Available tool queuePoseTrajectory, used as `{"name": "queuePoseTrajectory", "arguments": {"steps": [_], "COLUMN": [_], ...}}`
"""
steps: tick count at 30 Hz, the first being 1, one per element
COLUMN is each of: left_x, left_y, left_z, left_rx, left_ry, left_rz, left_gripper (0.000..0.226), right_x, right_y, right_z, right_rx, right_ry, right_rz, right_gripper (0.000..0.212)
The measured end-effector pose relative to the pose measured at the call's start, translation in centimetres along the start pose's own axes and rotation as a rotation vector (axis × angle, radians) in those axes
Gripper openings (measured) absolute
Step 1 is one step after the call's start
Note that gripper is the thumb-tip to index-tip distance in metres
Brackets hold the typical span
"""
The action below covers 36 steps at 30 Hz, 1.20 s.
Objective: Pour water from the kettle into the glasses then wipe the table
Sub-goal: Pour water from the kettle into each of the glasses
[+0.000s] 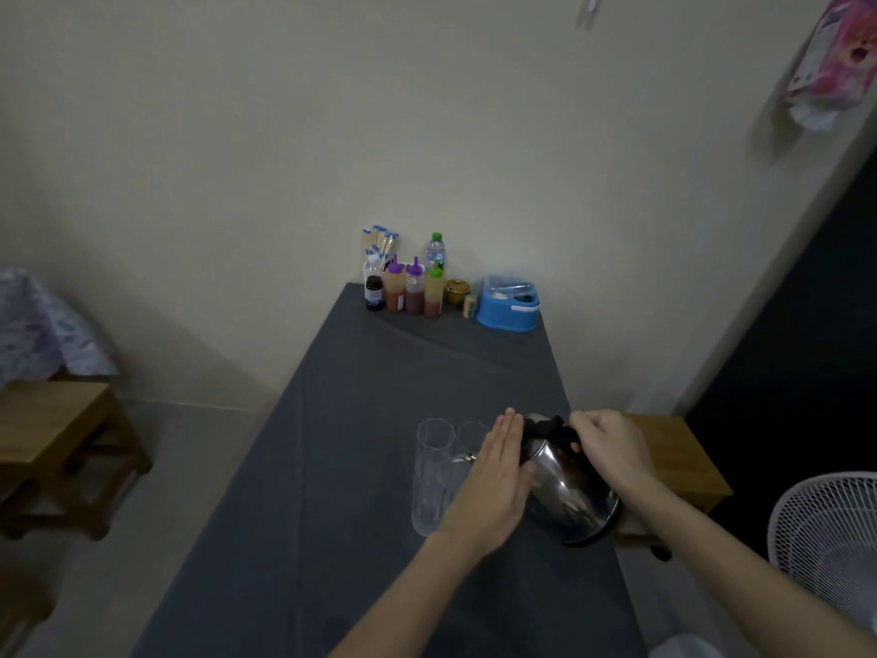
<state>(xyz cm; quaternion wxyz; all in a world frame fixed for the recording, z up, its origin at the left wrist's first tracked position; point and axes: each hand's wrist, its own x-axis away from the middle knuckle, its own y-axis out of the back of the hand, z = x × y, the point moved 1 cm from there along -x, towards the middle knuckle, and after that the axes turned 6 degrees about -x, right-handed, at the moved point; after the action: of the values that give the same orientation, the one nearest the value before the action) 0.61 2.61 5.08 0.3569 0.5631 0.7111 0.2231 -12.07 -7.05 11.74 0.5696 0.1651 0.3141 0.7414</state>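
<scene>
A shiny steel kettle (pixel 572 491) with a black lid and handle is tilted to the left over the grey table (pixel 332 467). My right hand (pixel 612 448) grips its black handle at the top. My left hand (pixel 498 477) lies flat, fingers together, against the kettle's left side near the spout. A tall clear glass (pixel 432 477) stands just left of my left hand. A second glass (pixel 472 439) stands behind it, partly hidden by my fingers. The spout points at the glasses; I cannot make out any stream of water.
At the table's far end by the wall stand sauce bottles (pixel 413 289), a water bottle (pixel 435 251), a small pot (pixel 456 292) and a blue box (pixel 508 303). Wooden stools sit left (pixel 61 434) and right (pixel 674 458). A white fan (pixel 830 534) is at the right.
</scene>
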Motion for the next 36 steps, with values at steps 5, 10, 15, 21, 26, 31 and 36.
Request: {"name": "queuePoseTrajectory", "arguments": {"steps": [5, 10, 15, 21, 26, 31, 36], "left_x": [-0.1, 0.0, -0.2, -0.3, -0.5, -0.5, -0.4], "left_y": [0.0, -0.1, -0.2, -0.3, -0.4, -0.5, -0.6], "left_z": [0.1, 0.2, 0.1, 0.0, -0.3, -0.4, -0.3], "left_rx": [0.021, 0.045, 0.072, 0.116, 0.151, 0.167, 0.179], "left_ry": [0.021, 0.032, 0.038, 0.054, 0.059, 0.062, 0.061], "left_rz": [0.000, -0.005, -0.021, -0.049, -0.070, -0.081, -0.089], "left_gripper": [0.078, 0.059, 0.058, 0.058, 0.059, 0.059, 0.059], "right_x": [0.0, -0.2, -0.5, -1.3, -1.6, -1.8, -1.9], "right_y": [0.1, 0.2, 0.4, 0.4, 0.4, 0.6, 0.7], "right_z": [0.7, 1.2, 1.6, 1.8, 1.8, 1.9, 2.0], "right_rx": [0.054, 0.078, 0.127, 0.161, 0.171, 0.215, 0.241], "right_ry": [0.031, 0.065, 0.088, 0.110, 0.112, 0.145, 0.160], "right_rz": [0.002, 0.015, 0.020, 0.018, 0.036, 0.016, 0.010], "right_gripper": [0.046, 0.046, 0.044, 0.043, 0.043, 0.043, 0.045]}}
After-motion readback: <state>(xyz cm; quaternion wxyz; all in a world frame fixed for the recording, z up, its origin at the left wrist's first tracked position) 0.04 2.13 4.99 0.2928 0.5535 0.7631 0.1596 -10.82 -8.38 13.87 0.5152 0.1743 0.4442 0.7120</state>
